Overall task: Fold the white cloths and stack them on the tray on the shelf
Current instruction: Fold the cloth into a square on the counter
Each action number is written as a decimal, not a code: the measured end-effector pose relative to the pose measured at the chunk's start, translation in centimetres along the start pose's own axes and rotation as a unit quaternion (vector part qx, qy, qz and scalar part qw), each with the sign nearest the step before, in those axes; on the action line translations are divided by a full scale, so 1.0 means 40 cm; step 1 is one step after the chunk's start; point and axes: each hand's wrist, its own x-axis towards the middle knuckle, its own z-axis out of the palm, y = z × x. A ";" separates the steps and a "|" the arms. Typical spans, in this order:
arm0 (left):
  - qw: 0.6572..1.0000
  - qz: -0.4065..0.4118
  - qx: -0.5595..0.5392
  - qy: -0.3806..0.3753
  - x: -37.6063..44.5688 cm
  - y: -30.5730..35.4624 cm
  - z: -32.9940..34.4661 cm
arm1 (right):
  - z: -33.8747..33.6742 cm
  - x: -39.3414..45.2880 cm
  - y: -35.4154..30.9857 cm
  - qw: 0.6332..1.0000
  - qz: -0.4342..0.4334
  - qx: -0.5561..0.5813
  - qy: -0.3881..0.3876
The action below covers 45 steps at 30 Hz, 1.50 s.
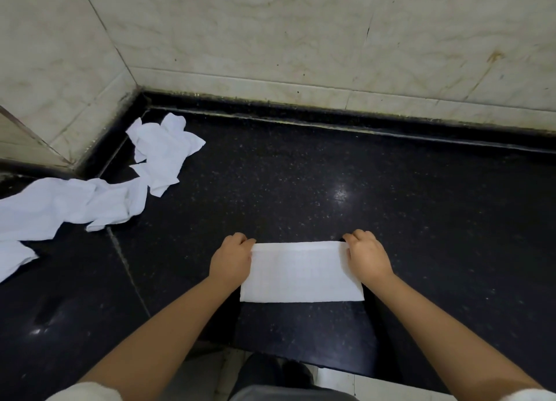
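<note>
A white cloth (301, 272) lies flat as a folded rectangle on the black counter (421, 205), close to its front edge. My left hand (233, 257) pinches the cloth's far left corner. My right hand (367, 254) pinches its far right corner. Both hands rest at the cloth's short ends, fingers curled over its far edge. A crumpled white cloth (164, 151) lies at the back left near the wall corner. A larger rumpled heap of white cloths (60, 208) spreads along the left side. No tray or shelf is in view.
Pale marble wall tiles (301, 33) rise behind the counter and at the left. A dark raised lip (331, 111) runs along the wall's foot. Below the counter's front edge I see light floor tiles (337, 382) and my dark trousers (270, 373).
</note>
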 end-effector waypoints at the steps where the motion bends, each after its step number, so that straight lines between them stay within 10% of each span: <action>1: 1.000 0.011 0.020 -0.007 0.003 0.002 -0.001 | 0.000 0.003 -0.001 1.000 0.003 -0.002 -0.005; 9: 0.999 0.009 -0.007 -0.044 0.017 0.026 -0.061 | -0.080 0.010 0.009 0.996 0.005 0.090 0.018; 18: 0.949 0.192 -0.047 0.247 -0.004 0.054 -0.221 | -0.236 -0.070 0.071 0.929 -0.124 0.146 0.316; 26: 0.977 0.135 0.140 -0.084 -0.105 0.021 -0.002 | 0.040 -0.176 0.088 0.996 -0.037 0.083 0.025; 33: 0.995 0.076 0.070 0.012 -0.053 0.117 -0.027 | -0.018 -0.155 0.035 0.981 0.170 0.079 0.043; 45: 0.994 -0.021 0.065 -0.083 -0.015 0.128 0.065 | -0.015 -0.118 -0.016 0.935 0.302 0.177 -0.059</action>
